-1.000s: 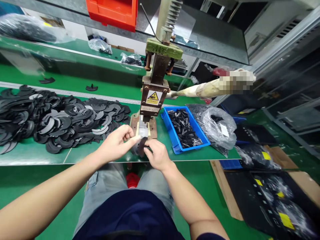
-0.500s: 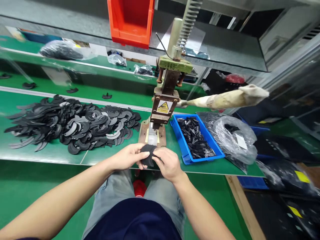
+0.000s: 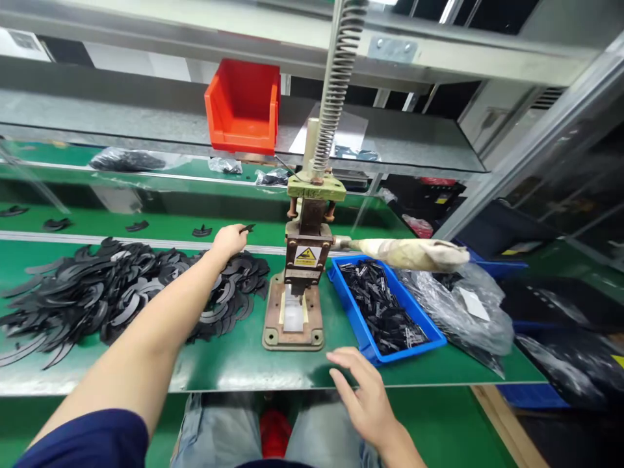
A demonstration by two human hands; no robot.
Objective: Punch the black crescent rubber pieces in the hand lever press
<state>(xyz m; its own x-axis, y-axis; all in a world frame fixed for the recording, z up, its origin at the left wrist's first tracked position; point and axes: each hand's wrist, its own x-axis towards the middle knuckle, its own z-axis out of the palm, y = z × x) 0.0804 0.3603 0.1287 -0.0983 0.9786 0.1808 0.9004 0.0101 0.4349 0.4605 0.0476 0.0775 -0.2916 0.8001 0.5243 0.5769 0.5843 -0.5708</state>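
My left hand (image 3: 230,241) reaches over the back of the bench, its fingers closed on a black curved plastic piece (image 3: 248,228). Below that forearm spreads a large heap of black crescent-shaped pieces (image 3: 131,292). My right hand (image 3: 363,393) hovers at the bench's front edge, fingers apart and holding nothing. In the middle stands a hand press (image 3: 305,260) with a yellow warning label. Its base (image 3: 273,318) carries a pale block with no piece on it. Just beyond my right hand is a blue tray (image 3: 363,335) of small black parts (image 3: 380,305).
The press's wrapped lever (image 3: 409,252) sticks out to the right over the blue tray. Clear plastic bags (image 3: 468,305) lie beside the tray. Several single curved pieces (image 3: 201,231) lie on the green strip behind. A red bin (image 3: 244,127) sits on the shelf above.
Both hands were together at the press base, holding a black curved piece. My left hand has carried a piece up and back; my right hand has let go and drawn toward me. The view has tilted up.
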